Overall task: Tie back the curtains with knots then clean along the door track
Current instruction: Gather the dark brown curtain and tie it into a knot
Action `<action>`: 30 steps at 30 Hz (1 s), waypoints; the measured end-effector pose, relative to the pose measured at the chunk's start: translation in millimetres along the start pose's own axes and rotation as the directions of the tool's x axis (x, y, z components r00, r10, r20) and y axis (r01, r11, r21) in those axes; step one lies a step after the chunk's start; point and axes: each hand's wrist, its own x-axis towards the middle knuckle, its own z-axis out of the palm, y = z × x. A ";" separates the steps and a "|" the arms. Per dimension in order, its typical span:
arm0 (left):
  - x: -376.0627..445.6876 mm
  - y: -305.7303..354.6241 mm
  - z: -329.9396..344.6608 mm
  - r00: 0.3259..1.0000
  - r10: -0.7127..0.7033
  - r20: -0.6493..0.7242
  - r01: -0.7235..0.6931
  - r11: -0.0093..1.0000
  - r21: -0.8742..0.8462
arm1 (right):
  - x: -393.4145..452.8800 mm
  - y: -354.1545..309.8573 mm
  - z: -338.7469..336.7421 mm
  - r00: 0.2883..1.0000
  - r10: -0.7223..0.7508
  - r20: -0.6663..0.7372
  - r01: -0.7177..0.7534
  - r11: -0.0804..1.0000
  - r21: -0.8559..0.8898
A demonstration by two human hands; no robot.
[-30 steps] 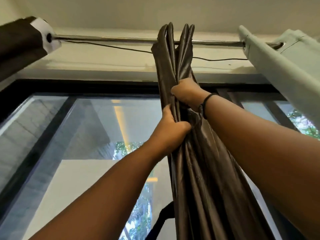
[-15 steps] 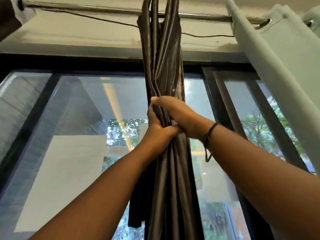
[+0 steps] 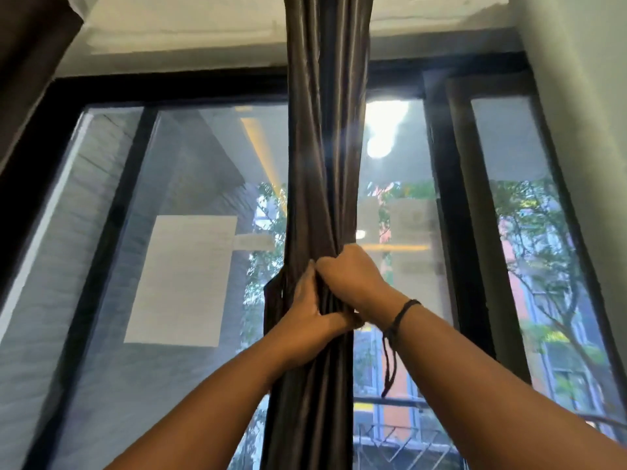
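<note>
since a second ago both hands have slid down the curtain (image 3: 322, 147), from just under the rod to a point about halfway down the glass, and the view has tipped lower so the rod is out of sight.

the left hand (image 3: 310, 313) is closed round the gathered cloth from the left, fingers wrapped to the back, thumb on the front. the right hand (image 3: 353, 276) sits just above, touching it, closed over the same bundle from the right. a dark cord (image 3: 395, 334) hangs from the right wrist.

the curtain hangs in the middle of the view, in front of the door (image 3: 190, 215), bunched into one thick rope of folds. its long axis runs straight up and down, top end going out of view above, bottom end dropping out of view between the forearms. a loose flap juts out on the left beside the left hand.

the cloth looks soft, limp and satiny, so likely slippery; folds could slide out of a loose grip. it seems light enough for one hand, though the full drop adds some weight. best hold is probably right where the hands are, squeezing all the folds tight, then taking the hanging length below to loop it for the knot. no knot is formed yet, and the track is not in view.
</note>
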 end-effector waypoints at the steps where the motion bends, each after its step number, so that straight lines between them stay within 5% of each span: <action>1: -6.0 -4.4 -0.6 1.000 -0.025 0.010 0.025 0.999 0.030 | -1.5 4.2 0.3 1.000 -0.003 -0.017 0.003 1.000 -0.013; 7: -24.8 -7.0 -20.6 0.990 -0.005 -0.141 0.016 0.997 0.077 | -20.0 23.4 11.9 0.996 0.042 -0.082 -0.031 0.991 0.133; 11: -5.4 -8.7 -45.3 0.943 -0.095 -0.320 0.074 0.994 -0.078 | -26.0 18.7 25.9 0.989 0.084 -0.121 -0.048 0.962 0.269; 14: 5.5 -3.9 -57.1 0.954 -0.220 -0.206 0.160 0.949 -0.273 | -32.2 3.1 49.2 0.990 0.119 -0.078 -0.073 0.894 0.442; 22: 10.2 -24.6 -96.0 0.973 -0.214 -0.086 0.172 0.921 -0.350 | -49.3 -18.9 75.1 0.973 0.216 -0.082 -0.107 0.736 0.669; 30: 34.7 -31.6 -142.1 0.994 -0.082 0.069 0.088 0.993 -0.080 | -61.2 -29.8 68.6 0.946 0.298 -0.125 -0.157 0.762 0.628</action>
